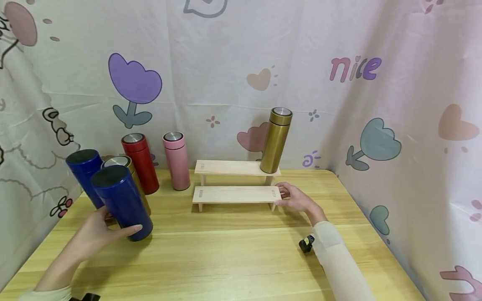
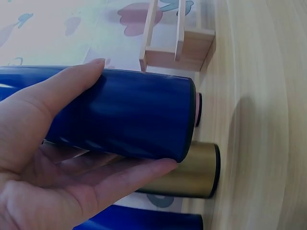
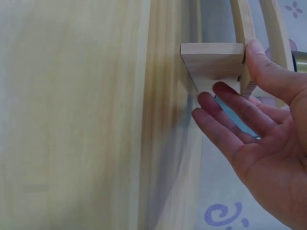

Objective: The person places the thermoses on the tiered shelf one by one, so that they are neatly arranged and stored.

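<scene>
My left hand (image 1: 96,234) grips a dark blue thermos bottle (image 1: 126,205), thumb on its near side and fingers behind. In the left wrist view its base (image 2: 189,120) sits farther from the tabletop than that of the gold thermos (image 2: 201,170) behind it. A second blue thermos (image 1: 84,171) stands just left of these. On the right, my right hand (image 1: 297,198) holds the right end of the lower board (image 1: 237,194) of a two-tier wooden stand. In the right wrist view the thumb (image 3: 259,60) touches the board's edge, with fingers (image 3: 240,108) beneath.
Another gold thermos (image 1: 276,140) stands on the right end of the upper board (image 1: 229,167). Red (image 1: 141,165) and pink (image 1: 177,163) thermoses stand at the back, left of the stand. A patterned curtain (image 1: 211,83) borders the wooden table (image 1: 226,259) behind and at both sides.
</scene>
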`<state>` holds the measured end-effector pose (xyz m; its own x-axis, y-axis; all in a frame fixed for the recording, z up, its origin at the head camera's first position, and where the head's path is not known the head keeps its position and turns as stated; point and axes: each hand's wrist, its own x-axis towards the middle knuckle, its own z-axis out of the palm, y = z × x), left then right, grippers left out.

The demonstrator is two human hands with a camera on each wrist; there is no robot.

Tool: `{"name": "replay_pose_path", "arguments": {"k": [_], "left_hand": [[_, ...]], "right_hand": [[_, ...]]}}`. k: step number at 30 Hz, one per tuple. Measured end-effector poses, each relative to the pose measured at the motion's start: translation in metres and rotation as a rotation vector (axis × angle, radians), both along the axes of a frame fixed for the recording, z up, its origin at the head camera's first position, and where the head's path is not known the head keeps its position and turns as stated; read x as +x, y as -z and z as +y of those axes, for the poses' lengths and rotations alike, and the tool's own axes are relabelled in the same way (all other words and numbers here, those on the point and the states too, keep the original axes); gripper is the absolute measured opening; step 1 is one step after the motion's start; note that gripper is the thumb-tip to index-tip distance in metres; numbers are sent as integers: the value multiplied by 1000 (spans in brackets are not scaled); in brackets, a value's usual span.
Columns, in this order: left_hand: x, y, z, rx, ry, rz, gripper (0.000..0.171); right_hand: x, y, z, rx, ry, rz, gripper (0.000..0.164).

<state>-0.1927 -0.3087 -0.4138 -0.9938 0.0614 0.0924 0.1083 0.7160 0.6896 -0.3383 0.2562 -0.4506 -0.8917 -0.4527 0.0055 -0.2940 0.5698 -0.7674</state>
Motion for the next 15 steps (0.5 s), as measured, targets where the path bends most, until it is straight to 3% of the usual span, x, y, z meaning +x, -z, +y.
{"name": "replay_pose_path", "arguments": {"k": [7, 15], "left_hand": [[-3, -2, 13, 49, 60, 83, 74], [-9, -2, 26, 45, 89, 40, 73]], "right_hand": [[0, -1, -1, -5, 4, -9, 57], [1, 0, 0, 1, 8, -11, 58]]}}
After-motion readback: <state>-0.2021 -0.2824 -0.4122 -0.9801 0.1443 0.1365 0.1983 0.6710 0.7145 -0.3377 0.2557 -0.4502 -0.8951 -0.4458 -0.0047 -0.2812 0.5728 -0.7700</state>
